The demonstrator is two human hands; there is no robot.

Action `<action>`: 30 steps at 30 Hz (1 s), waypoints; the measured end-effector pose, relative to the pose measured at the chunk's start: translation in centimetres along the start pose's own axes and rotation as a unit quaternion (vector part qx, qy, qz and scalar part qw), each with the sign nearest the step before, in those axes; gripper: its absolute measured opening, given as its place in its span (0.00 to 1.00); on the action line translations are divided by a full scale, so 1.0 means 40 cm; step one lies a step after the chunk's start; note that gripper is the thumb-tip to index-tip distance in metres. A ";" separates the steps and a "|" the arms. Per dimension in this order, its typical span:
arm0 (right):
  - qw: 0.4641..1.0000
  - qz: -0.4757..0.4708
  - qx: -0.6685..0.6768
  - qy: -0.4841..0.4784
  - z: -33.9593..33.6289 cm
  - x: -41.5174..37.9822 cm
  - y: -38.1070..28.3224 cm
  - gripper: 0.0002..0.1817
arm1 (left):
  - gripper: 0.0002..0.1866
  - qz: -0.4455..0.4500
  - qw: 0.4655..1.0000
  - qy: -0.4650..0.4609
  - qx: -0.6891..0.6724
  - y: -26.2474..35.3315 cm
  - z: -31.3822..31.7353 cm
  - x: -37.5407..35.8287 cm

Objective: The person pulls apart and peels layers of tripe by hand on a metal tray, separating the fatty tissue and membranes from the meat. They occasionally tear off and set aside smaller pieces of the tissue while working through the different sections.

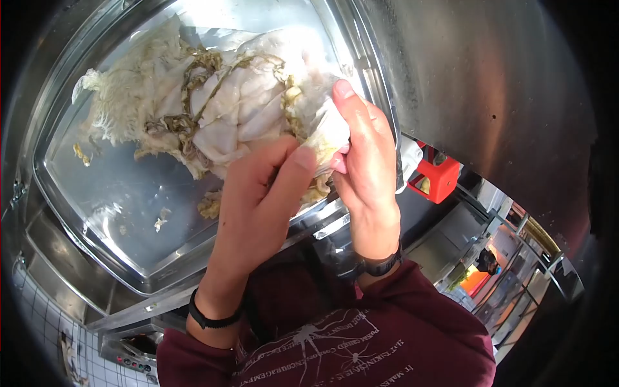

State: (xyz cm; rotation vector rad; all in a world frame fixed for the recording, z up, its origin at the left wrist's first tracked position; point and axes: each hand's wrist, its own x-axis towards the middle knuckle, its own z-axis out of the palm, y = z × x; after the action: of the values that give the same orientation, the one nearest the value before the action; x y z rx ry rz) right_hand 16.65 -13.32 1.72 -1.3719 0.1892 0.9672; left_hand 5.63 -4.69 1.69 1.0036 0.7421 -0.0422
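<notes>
A large piece of pale tripe (238,106), with brownish-green strips along its folds, lies spread in a metal tray (155,226). My left hand (258,197) is closed in a pinch on its near right edge, thumb against the curled forefinger. Close beside it, my right hand (367,138) grips the same edge, with the thumb on top and the other fingers mostly hidden underneath. Between the two hands a yellowish-white flap of the tripe is lifted. Small scraps (162,219) lie loose on the tray's bottom.
A steel surface (477,84) rises to the right of the tray. Beyond my right wrist is a red plastic object (438,179), with something white beside it. Lower left, there is tiled floor (45,322) and a panel with buttons (132,364). Shelving (516,284) stands at lower right.
</notes>
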 end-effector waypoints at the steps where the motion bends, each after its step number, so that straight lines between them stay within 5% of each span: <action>1: 0.999 0.009 0.041 -0.032 -0.001 0.001 0.001 0.15 | 0.15 0.000 1.000 0.000 0.001 -0.002 0.000 -0.004; 12: 0.986 0.059 0.151 0.025 0.032 -0.010 0.008 0.13 | 0.14 0.037 0.963 0.021 -0.267 -0.046 0.018 -0.019; 30: 0.902 0.115 0.417 -0.014 0.018 -0.003 0.061 0.14 | 0.15 0.043 0.924 -0.006 -0.379 -0.068 0.015 -0.030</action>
State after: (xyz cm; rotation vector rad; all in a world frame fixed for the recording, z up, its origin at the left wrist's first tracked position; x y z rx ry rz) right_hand 14.66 -12.99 0.17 -0.5456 0.6729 0.9334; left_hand 4.07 -7.04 0.53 0.2902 0.6215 0.2989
